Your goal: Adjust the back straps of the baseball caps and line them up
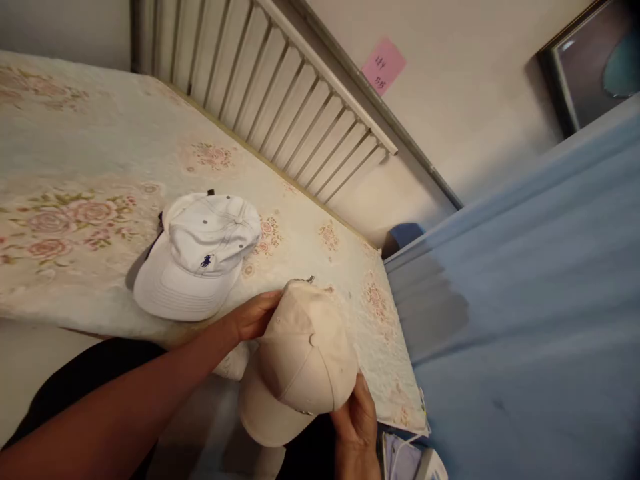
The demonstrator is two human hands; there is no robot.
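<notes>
A cream baseball cap (300,360) is held over the near edge of a bed, crown up and brim toward me. My left hand (253,317) grips its left side, fingers tucked behind the crown. My right hand (356,417) holds the cap's lower right edge from below, fingers curled on it. A white baseball cap (200,253) with a small dark logo lies flat on the floral mattress (75,167), to the left of the cream cap and apart from both hands.
A white slatted headboard (280,87) runs along the mattress's far side against a beige wall with a pink sticky note (383,65). A blue curtain (525,300) hangs at the right. A framed picture (595,60) is at top right.
</notes>
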